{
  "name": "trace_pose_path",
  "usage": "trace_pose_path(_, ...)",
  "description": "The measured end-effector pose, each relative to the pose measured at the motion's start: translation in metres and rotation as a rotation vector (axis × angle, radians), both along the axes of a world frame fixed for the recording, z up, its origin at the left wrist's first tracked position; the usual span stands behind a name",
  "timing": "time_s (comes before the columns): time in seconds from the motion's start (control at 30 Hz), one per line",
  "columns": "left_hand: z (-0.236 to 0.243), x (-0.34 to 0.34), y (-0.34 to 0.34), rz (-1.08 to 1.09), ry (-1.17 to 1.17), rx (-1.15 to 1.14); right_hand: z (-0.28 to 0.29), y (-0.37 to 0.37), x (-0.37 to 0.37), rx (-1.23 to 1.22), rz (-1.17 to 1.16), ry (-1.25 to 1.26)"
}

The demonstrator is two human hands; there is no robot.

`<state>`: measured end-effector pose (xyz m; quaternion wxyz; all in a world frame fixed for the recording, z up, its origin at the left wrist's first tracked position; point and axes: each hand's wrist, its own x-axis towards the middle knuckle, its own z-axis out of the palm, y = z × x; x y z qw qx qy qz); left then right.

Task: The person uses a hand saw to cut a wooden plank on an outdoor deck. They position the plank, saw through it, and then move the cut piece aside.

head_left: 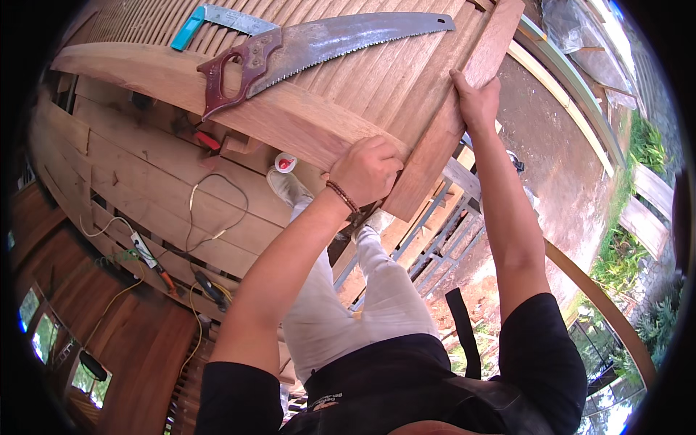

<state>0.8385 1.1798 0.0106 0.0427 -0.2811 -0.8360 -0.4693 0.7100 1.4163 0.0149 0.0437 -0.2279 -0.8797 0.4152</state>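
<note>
A slatted wooden panel point(391, 80) lies in front of me, edged by a long wooden board point(290, 116) and a wooden end plank point(435, 156) that meet at the near corner. Beside that corner, my left hand point(371, 168) is closed with its fingers curled over the long board's edge. My right hand point(478, 103) grips the outer edge of the end plank farther up, thumb on top. Across the slats and the long board rests a handsaw point(348, 45) with a dark red handle. Behind its handle is a try square point(225, 20) with a turquoise stock.
A small white cup point(285, 162) with something red inside stands by my foot on the plank floor point(145, 167). Cables, a white power strip point(143, 250) and a dark corded tool point(210, 290) lie at left. Metal bars point(435, 232) and bare ground point(551, 145) are at right.
</note>
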Motion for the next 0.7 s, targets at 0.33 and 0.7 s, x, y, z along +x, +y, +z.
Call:
trace_pose_path(0.33,0.006,-0.001,-0.002,-0.006,-0.017,-0.012,-0.004,0.001,0.000,-0.068,-0.004,0.041)
trace_pose_path(0.7,0.009,-0.003,0.002,-0.018,-0.006,-0.070,-0.001,-0.003,0.003,0.075,-0.054,-0.030)
